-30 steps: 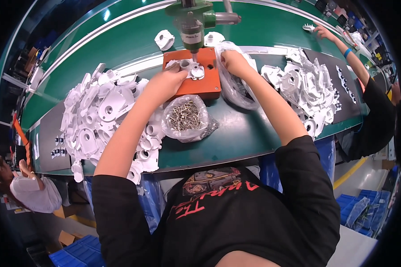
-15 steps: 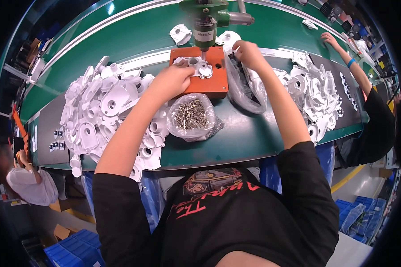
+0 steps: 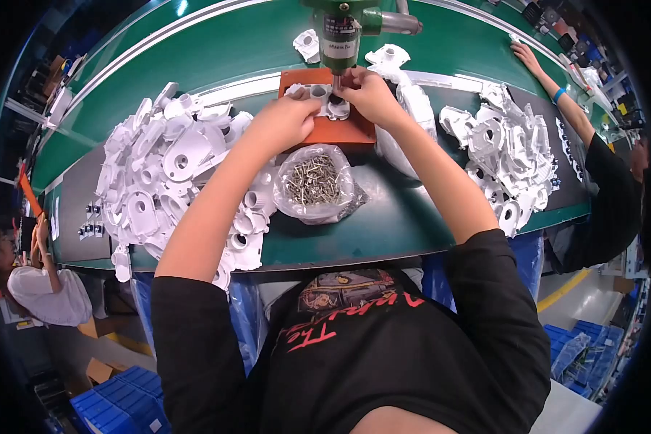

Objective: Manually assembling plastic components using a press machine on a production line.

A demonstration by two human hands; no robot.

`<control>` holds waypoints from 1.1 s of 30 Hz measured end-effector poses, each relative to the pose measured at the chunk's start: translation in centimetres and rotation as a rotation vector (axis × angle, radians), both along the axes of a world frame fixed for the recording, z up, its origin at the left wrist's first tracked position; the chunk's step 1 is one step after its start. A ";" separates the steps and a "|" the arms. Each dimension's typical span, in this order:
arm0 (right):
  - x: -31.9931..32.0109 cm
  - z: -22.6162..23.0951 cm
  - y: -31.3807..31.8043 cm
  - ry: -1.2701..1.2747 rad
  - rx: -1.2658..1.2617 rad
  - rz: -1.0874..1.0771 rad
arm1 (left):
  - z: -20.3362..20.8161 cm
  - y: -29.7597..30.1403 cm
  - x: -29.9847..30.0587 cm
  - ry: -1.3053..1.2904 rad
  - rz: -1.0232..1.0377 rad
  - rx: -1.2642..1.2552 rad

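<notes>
A white plastic housing (image 3: 338,110) sits on an orange block (image 3: 349,132) under a green press (image 3: 339,36). My left hand (image 3: 286,121) is closed on the housing's left side, its fingertips partly hidden. My right hand (image 3: 372,98) pinches at the press's metal tip (image 3: 337,82), over the housing's right end, where a small dark spot shows; what the fingers hold is too small to make out. Just in front of the block stands a clear plastic bag (image 3: 281,199) full of metal screws (image 3: 313,181). Beside my right forearm lies another clear bag (image 3: 417,108).
Piles of white plastic parts lie to the left (image 3: 184,155) and right (image 3: 510,145). Two more white parts (image 3: 307,45) (image 3: 388,55) rest behind the block. A co-worker's arm (image 3: 575,112) reaches in at far right; another person (image 3: 47,293) sits at far left.
My right hand has moved left from the clear bag to the press tip, over the housing. My left hand stays on the housing. The co-worker's hand at right has shifted slightly away.
</notes>
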State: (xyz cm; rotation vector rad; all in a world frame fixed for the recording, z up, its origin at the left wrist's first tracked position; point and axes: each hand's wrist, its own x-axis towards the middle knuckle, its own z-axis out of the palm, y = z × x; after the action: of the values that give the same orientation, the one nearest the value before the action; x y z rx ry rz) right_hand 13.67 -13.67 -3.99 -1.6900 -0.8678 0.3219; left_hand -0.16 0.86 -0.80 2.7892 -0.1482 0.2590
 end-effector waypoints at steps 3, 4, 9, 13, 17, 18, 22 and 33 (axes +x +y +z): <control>-1.2 0.5 -0.2 -0.290 -0.153 -0.097 | 0.1 0.0 -0.2 0.030 0.016 -0.014; -1.4 0.6 -0.3 -0.541 -0.222 -0.164 | -0.3 0.1 0.0 -0.004 -0.006 -0.009; -2.4 -0.1 -0.9 -0.569 -0.145 -0.298 | -0.8 0.5 0.5 -0.035 -0.060 0.014; -7.3 2.4 -3.0 -0.479 -0.032 -0.062 | -0.5 0.5 0.4 0.005 -0.018 0.018; -12.1 4.2 -3.7 -0.805 -0.169 0.282 | -0.6 0.7 0.3 -0.017 -0.028 0.014; -12.7 3.9 -3.5 -0.843 -0.242 0.306 | -0.6 0.6 0.2 -0.016 -0.028 0.013; -13.2 2.8 -2.8 -0.900 -0.307 0.232 | -0.5 0.3 0.4 0.005 -0.014 0.008; -11.9 3.6 -2.5 -0.546 -0.219 0.380 | -0.1 0.2 0.1 0.039 0.000 -0.024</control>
State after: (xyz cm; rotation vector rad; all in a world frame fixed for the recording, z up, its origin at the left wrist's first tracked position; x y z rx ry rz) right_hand 1.75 -16.22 -0.41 -1.8413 -1.6166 0.2143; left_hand -0.04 1.03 -0.87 2.7682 -0.1343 0.2043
